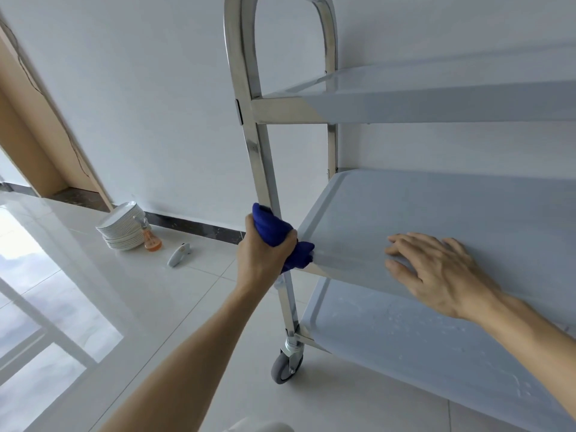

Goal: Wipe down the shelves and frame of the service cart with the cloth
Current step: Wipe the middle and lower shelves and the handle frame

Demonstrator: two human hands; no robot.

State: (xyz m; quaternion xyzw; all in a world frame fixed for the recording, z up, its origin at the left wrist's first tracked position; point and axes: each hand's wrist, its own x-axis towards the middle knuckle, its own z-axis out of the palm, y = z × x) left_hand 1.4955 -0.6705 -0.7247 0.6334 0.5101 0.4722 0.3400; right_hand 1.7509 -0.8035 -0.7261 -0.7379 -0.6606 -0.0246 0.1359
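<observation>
While the blue cloth [276, 233] was gripped against the cart post [265, 169] by left hand [263, 247] fingers, the middle shelf [452, 213] front edge was pressed by the flat right hand [436, 269], fingers apart.

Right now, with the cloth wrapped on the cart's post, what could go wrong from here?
The cart stands on a caster, so a hard wipe by the left hand with the blue cloth could roll it; only the right hand, flat on the middle shelf, steadies it. The plate stack and spray bottle sit on the floor nearby, where a rolling cart or a step back might hit them.
</observation>
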